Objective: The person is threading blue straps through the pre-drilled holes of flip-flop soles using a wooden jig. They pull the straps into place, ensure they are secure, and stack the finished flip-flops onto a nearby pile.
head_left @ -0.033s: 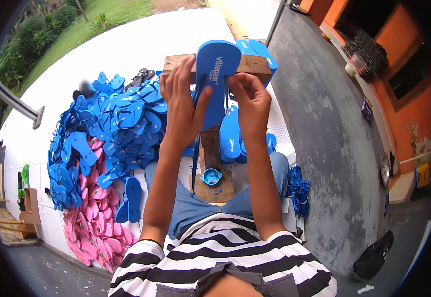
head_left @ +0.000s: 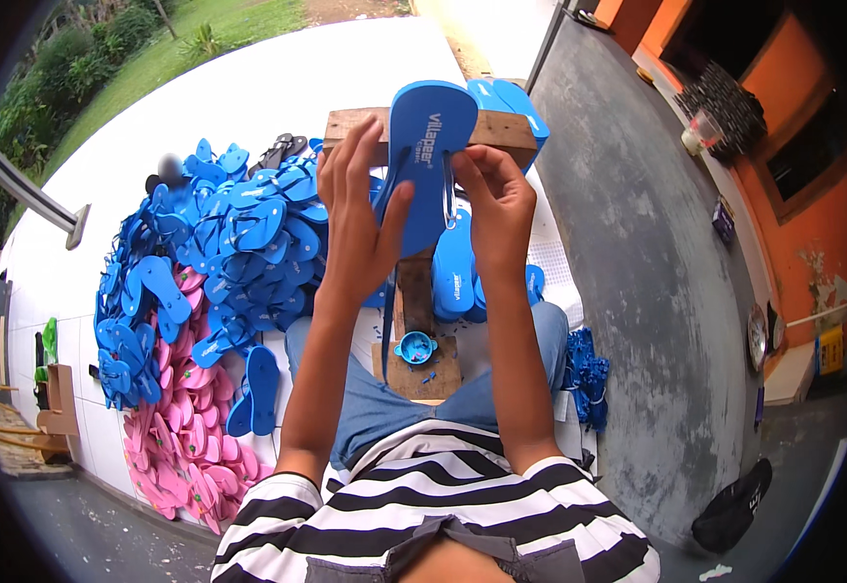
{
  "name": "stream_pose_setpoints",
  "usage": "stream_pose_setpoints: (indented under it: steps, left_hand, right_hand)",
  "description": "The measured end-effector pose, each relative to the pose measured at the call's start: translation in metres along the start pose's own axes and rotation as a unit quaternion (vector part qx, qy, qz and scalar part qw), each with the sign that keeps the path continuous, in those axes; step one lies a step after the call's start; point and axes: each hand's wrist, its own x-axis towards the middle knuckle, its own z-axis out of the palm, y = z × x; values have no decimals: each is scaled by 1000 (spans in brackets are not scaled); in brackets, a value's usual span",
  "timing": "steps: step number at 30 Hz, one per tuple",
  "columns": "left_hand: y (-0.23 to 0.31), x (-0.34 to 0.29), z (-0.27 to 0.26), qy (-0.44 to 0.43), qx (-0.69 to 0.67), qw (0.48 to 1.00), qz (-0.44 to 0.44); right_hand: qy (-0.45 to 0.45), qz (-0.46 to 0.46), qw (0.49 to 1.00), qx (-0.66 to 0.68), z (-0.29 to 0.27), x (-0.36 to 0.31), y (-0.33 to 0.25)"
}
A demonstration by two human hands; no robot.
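A blue flip-flop sole (head_left: 433,121) stands raised before me, against a wooden block (head_left: 501,133). My left hand (head_left: 353,214) is at its left side, fingers stretched and apart, thumb near the sole's face. My right hand (head_left: 496,194) is closed in a pinch at the right edge. A thin shiny metal loop (head_left: 449,209) hangs by its fingertips, close against the sole. From the sole's left side a narrow blue strap (head_left: 386,335) dangles toward my lap. How the sole is supported behind is hidden.
Blue flip-flops (head_left: 248,209) lie heaped on the left, with pink ones (head_left: 190,428) nearer me. A small blue bowl (head_left: 415,361) holding bits sits between my legs on a board (head_left: 443,374). Blue straps (head_left: 588,374) are bunched at right. More blue soles (head_left: 452,277) lie below the block.
The left fingers have eased slightly away from the sole. The right hand keeps its pinch. Sole and both hands appear shifted slightly right in the view, along with the surroundings.
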Motion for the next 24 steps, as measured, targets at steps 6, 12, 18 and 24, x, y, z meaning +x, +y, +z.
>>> stream_pose_setpoints:
  steps: [6,12,18,24]
  left_hand:
    - [7,-88,-27,-53,-50,997,3]
    - [22,-108,-25,-124,-45,991,26]
    - [31,-89,-33,-222,5,974,55]
    - [23,-87,-36,-242,68,964,91]
  right_hand:
    - [-6,13,999,-34,-3,0,-3]
    - [-10,8,998,-68,-4,2,-10]
    - [-14,12,994,-109,-8,2,-15]
    - [-70,-37,989,-127,-24,-7,2]
